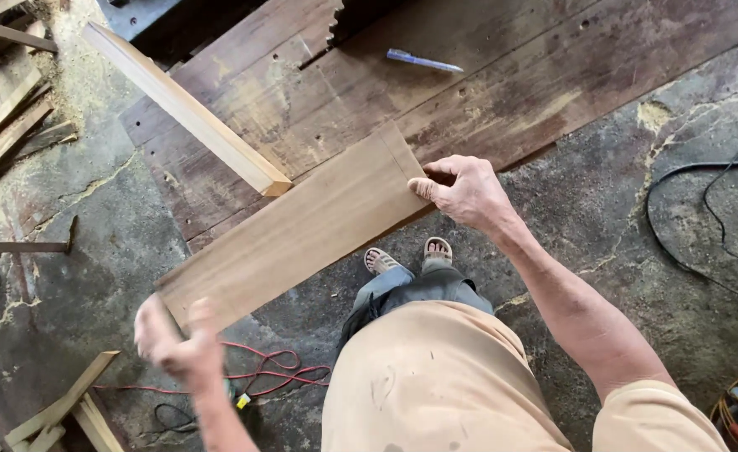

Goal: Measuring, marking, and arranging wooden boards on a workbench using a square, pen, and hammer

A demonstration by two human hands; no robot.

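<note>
The left hand (172, 339), blurred, curls around the near end of a flat board (294, 230). Its long axis runs near-left to far-right over the workbench (486, 75) near edge. The right hand (468, 194) pinches the far end. Beyond lie 1 pale batten (187, 109) and 1 blue pen (423, 61).

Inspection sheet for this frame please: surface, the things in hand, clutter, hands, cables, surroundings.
Surface: dark plank workbench, worn, with holes and sawdust patches.
Things in hand: light wooden board, held flat at both ends, partly over the bench edge.
Clutter: long wooden batten lying on the bench, one end reaching past its far edge; blue pen on the bench.
Hands: left hand, blurred, at the board's near end; right hand grips the far end.
Cables: red cable and black cable loose on the floor.
Surroundings: cracked concrete floor; wood offcuts at left; the person's sandalled feet below.
</note>
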